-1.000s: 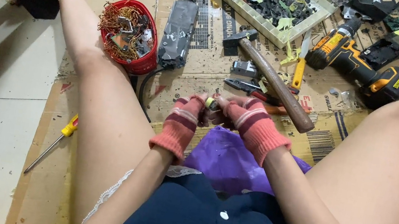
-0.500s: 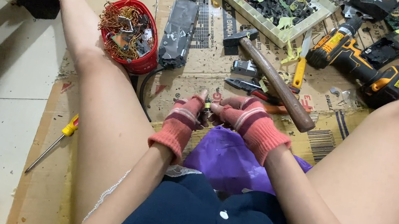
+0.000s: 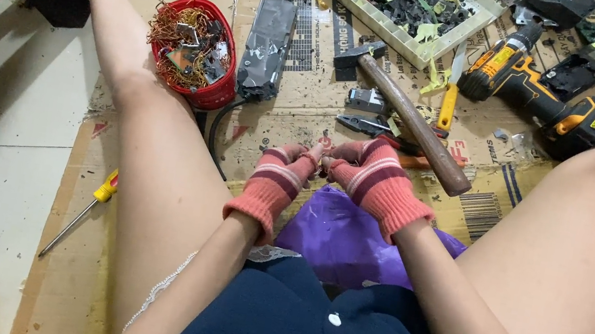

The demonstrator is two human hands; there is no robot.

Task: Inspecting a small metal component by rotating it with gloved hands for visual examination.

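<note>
I sit on the floor with my legs spread, wearing pink and red striped gloves. My left hand (image 3: 281, 179) and my right hand (image 3: 374, 178) meet fingertip to fingertip above a purple plastic bag (image 3: 338, 238) in my lap. Both pinch a small piece between them, and the fingers hide most of it. A wooden-handled hammer (image 3: 411, 123) lies on the cardboard just beyond my right hand, its handle end near my wrist. Dark pliers (image 3: 366, 125) lie just past my fingertips.
A red basket of copper wire (image 3: 192, 51) stands by my left leg, with a flat black device (image 3: 265, 45) beside it. At the back are a tray of black parts (image 3: 410, 1) and a yellow and black drill (image 3: 526, 78). A yellow-handled screwdriver (image 3: 82, 210) lies at the left.
My hands stay together in the same spot. The fingers have shifted slightly around the small piece, and the yellowish bit seen a second ago is now covered.
</note>
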